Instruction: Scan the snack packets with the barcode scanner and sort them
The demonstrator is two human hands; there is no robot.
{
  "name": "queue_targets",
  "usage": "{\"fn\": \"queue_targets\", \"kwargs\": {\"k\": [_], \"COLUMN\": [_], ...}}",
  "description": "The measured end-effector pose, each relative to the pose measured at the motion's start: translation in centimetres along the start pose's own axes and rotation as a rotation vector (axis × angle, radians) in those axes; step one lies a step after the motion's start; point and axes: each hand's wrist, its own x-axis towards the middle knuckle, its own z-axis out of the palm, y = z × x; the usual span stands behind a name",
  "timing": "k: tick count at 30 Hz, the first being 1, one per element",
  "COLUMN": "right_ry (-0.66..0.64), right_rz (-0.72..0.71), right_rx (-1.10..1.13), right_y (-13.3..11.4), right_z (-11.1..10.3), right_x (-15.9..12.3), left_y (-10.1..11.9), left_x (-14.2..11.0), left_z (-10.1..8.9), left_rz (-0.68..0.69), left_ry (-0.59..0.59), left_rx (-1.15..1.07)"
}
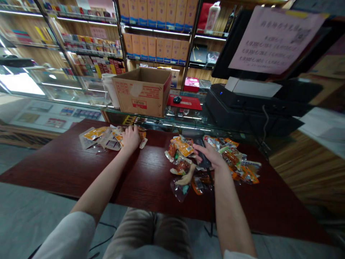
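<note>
My left hand (130,138) is at the left pile, its bent fingers closed over a vacuum-sealed snack packet (118,136); the fingertips are partly hidden. Beside it lie an orange-labelled packet (95,133) and several clear ones. My right hand (211,155) grips a black barcode scanner (204,158), its head tipped away from me above the larger right pile. A cable (211,194) runs from its handle down past the table edge. Below the scanner rests a clear packet with a pale chicken foot (185,178). More sealed snacks (231,157) are heaped right of the scanner.
The dark red table (151,172) meets a glass counter (185,122). An open cardboard box (141,95) stands there, with a mouse (177,99) on a red pad beside it. A black checkout screen (269,46) stands at right. Stocked shelves (159,28) line the back.
</note>
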Motion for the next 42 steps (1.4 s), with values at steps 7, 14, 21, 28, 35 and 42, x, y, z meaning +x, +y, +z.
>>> {"fn": "queue_targets", "kwargs": {"k": [7,14,21,28,35,42], "right_ry": [-0.035,-0.061,-0.061,-0.085,-0.160,-0.139], "right_rz": [0.009,0.011,0.009,-0.023,-0.025,0.020], "right_rx": [0.142,0.352,0.386,0.370,0.287,0.221], "right_y": [2.6,5.0,5.6,5.6,5.0,4.9], "right_z": [-3.4,-4.0,-4.2,-3.8,-1.9,0.3], "right_x": [0.6,1.5,1.4,1.1,0.4,1.0], "left_y": [2.0,3.6,10.9,9.9,7.4,7.3], "left_x": [-1.7,-2.0,-3.9,-3.7,-2.6,-2.6], "left_z": [2.6,4.5,4.8,4.7,2.6,2.9], "left_rz": [0.409,0.138,0.048,-0.148,-0.394,-0.352], "left_ry": [-0.059,-0.120,-0.471,-0.529,-0.849,-0.744], "left_rx": [-0.133,-0.666,-1.042,-1.443,-1.946,-1.939]}}
